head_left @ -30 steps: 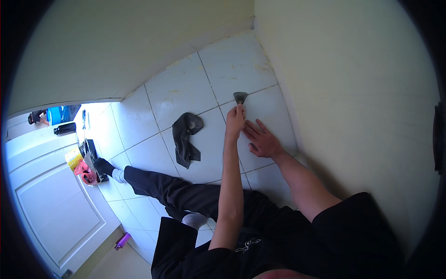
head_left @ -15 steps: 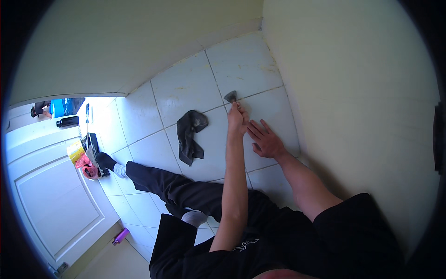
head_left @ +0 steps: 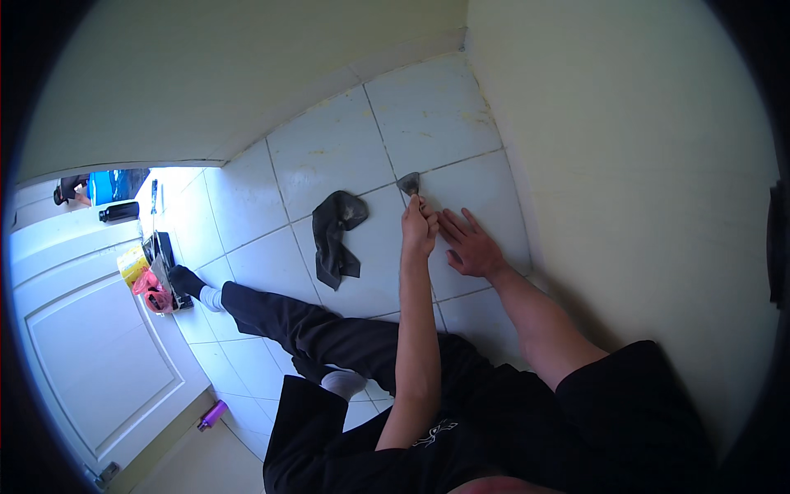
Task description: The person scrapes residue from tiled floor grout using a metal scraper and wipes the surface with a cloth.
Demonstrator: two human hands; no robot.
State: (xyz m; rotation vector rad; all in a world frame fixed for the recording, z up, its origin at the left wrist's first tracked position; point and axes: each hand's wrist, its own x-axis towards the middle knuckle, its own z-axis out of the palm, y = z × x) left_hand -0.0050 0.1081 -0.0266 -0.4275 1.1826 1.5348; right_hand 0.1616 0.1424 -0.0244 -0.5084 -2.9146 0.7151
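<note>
My left hand (head_left: 419,228) is closed round the handle of a small scraper (head_left: 408,183), whose grey flared blade points away from me over the white floor tiles (head_left: 321,177). The blade sits near a crossing of grout lines. Just right of it, my right hand (head_left: 471,247) rests flat on a tile with its fingers spread, holding nothing. A crumpled dark grey cloth (head_left: 332,243) lies on the floor left of my left hand. Most of the scraper's handle is hidden by my fingers.
Walls meet in a corner beyond the tiles; yellowish stains mark the tiles there. My outstretched leg (head_left: 288,317) crosses the floor at left. Beside a white panelled door (head_left: 107,337) are a black bottle (head_left: 120,212), a pink bag (head_left: 152,292), a yellow package (head_left: 132,267) and a purple bottle (head_left: 212,416).
My left hand has drawn the scraper slightly back toward me. My right hand and the cloth stay in place.
</note>
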